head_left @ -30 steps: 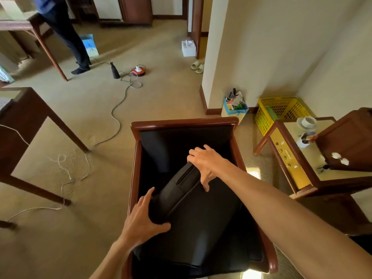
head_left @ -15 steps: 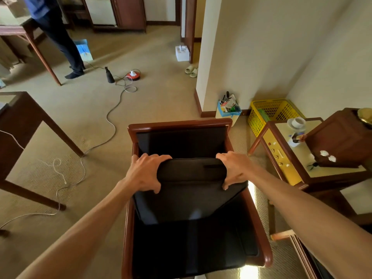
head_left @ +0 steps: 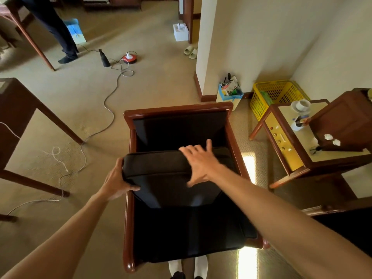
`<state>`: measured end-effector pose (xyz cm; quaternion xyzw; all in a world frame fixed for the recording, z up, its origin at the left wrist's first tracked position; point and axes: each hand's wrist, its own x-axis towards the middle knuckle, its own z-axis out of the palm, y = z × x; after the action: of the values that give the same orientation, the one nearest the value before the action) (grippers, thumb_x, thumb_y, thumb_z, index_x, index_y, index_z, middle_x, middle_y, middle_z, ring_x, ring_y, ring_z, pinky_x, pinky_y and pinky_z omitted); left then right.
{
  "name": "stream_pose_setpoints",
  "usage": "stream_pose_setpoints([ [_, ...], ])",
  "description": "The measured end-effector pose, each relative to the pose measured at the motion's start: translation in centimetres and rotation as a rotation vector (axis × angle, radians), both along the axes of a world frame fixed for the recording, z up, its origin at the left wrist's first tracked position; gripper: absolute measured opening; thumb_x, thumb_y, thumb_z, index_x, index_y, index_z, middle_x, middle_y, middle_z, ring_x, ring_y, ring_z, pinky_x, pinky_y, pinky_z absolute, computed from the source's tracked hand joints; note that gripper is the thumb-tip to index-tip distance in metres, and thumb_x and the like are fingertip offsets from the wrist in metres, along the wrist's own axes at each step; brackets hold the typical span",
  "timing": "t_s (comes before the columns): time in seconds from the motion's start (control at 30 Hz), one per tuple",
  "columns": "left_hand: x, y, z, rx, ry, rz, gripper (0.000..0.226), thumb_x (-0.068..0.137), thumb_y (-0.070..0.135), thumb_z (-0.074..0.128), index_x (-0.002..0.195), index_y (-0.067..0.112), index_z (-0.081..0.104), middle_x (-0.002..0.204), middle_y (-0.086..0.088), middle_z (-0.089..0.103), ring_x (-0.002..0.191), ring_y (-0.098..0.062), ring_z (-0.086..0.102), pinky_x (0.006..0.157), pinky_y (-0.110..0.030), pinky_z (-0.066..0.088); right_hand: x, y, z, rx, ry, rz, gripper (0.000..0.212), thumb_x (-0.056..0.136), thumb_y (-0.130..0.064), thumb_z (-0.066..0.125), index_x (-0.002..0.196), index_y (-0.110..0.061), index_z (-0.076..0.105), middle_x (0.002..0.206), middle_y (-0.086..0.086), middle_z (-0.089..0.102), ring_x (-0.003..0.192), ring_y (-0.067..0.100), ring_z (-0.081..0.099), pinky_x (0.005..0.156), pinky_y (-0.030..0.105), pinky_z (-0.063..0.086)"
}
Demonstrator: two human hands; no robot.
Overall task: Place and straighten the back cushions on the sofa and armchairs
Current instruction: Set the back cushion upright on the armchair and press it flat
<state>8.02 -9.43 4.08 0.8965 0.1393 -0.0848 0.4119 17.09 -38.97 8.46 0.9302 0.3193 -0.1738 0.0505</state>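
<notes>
A dark wooden armchair (head_left: 178,110) with black upholstery stands right in front of me, its backrest towards the far side. A black back cushion (head_left: 161,178) stands tilted inside it, its top edge lying level from side to side. My left hand (head_left: 115,182) grips the cushion's left end, thumb on the front face. My right hand (head_left: 198,164) lies flat on the cushion's top edge near the middle, fingers straight and spread. The cushion's lower part rests on the black seat.
A wooden side table (head_left: 314,137) with a cup and a brown box stands to the right, a yellow basket (head_left: 271,95) behind it. A dark table (head_left: 18,117) is on the left. Cables (head_left: 109,109) trail across the carpet. A person's legs (head_left: 58,33) show at far left.
The cushion went from lying slanted on the seat to standing with a level top edge. My left hand slid to its left end and my right hand let go and flattened on top.
</notes>
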Motion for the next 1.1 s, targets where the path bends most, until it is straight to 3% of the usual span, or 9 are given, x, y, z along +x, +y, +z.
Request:
stream_pose_setpoints([
  [0.13,-0.6,-0.3,0.9,0.113,0.003,0.017,0.101,0.033,0.027,0.097,0.120,0.029,0.045,0.103,0.004,0.064,0.099,-0.025,0.060,0.082,-0.042,0.050,-1.0,3.0,-0.1,0.107,0.034,0.029,0.113,0.053,-0.046,0.087,0.145,-0.015,0.029,0.141,0.007,0.045,0.127,0.032,0.045,0.102,0.057,0.039],
  [0.33,2.9,-6.3,7.3,0.243,-0.216,-0.197,0.092,0.036,0.050,0.092,0.117,0.031,0.050,0.101,0.007,0.065,0.093,-0.020,0.061,0.077,-0.037,0.049,1.2,-5.7,4.0,0.279,0.081,-0.112,0.097,0.045,-0.045,0.088,0.125,-0.025,0.037,0.119,-0.003,0.055,0.107,0.023,0.054,0.084,0.048,0.051],
  [0.53,6.9,-18.5,9.4,0.005,-0.403,-0.509,0.094,0.043,0.053,0.090,0.125,0.027,0.053,0.116,0.010,0.056,0.106,-0.011,0.056,0.092,-0.038,0.049,-0.5,-18.5,4.3,0.284,0.188,-0.447,0.093,0.039,-0.045,0.087,0.115,-0.037,0.033,0.112,-0.008,0.054,0.102,0.019,0.055,0.084,0.043,0.051],
  [0.67,6.7,-24.3,6.7,-0.069,-0.360,-0.574,0.092,0.049,0.041,0.091,0.130,0.029,0.049,0.117,0.009,0.049,0.104,-0.009,0.049,0.095,-0.036,0.045,-3.5,-21.9,1.4,0.301,0.237,-0.595,0.108,0.048,-0.038,0.082,0.139,-0.036,0.022,0.131,-0.002,0.047,0.121,0.025,0.050,0.093,0.044,0.049],
  [0.77,7.0,-23.9,5.8,-0.079,-0.363,-0.585,0.098,0.052,0.047,0.091,0.136,0.030,0.045,0.130,0.010,0.048,0.117,-0.007,0.046,0.104,-0.032,0.040,-3.4,-21.1,2.2,0.459,0.197,-0.505,0.126,0.053,-0.043,0.085,0.150,-0.039,0.005,0.148,-0.003,0.031,0.130,0.018,0.039,0.102,0.040,0.043],
  [0.87,6.4,-21.7,3.6,-0.083,-0.253,-0.529,0.115,0.047,0.053,0.092,0.145,0.029,0.035,0.151,0.012,0.033,0.135,-0.005,0.030,0.113,-0.029,0.026,-2.2,-17.3,4.4,0.568,0.166,-0.299,0.130,0.055,-0.044,0.090,0.154,-0.036,0.006,0.152,-0.008,0.027,0.132,0.007,0.033,0.105,0.025,0.032],
  [1.0,5.0,-18.4,-1.2,-0.058,-0.113,-0.483,0.129,0.048,0.035,0.094,0.148,0.045,0.014,0.162,0.009,0.010,0.150,-0.019,0.004,0.120,-0.046,0.016,-1.4,-13.4,6.8,0.410,0.109,-0.134,0.104,0.054,-0.038,0.085,0.141,-0.042,0.029,0.123,-0.008,0.040,0.102,0.016,0.054,0.083,0.032,0.051],
  [1.07,5.0,-17.2,-2.6,0.020,-0.067,-0.471,0.132,0.050,0.023,0.093,0.150,0.042,0.009,0.161,0.006,0.010,0.149,-0.026,0.009,0.119,-0.049,0.021,-1.6,-12.6,7.9,0.260,0.064,-0.191,0.094,0.052,-0.032,0.082,0.132,-0.034,0.033,0.116,-0.005,0.041,0.095,0.022,0.058,0.078,0.042,0.054],
  [1.1,5.2,-16.9,-2.9,0.048,-0.063,-0.470,0.131,0.052,0.019,0.092,0.151,0.038,0.009,0.159,0.005,0.013,0.147,-0.027,0.018,0.117,-0.047,0.026,-1.7,-11.9,8.4,0.121,0.010,-0.221,0.092,0.052,-0.031,0.080,0.131,-0.028,0.032,0.117,-0.002,0.041,0.100,0.026,0.057,0.085,0.050,0.052],
])
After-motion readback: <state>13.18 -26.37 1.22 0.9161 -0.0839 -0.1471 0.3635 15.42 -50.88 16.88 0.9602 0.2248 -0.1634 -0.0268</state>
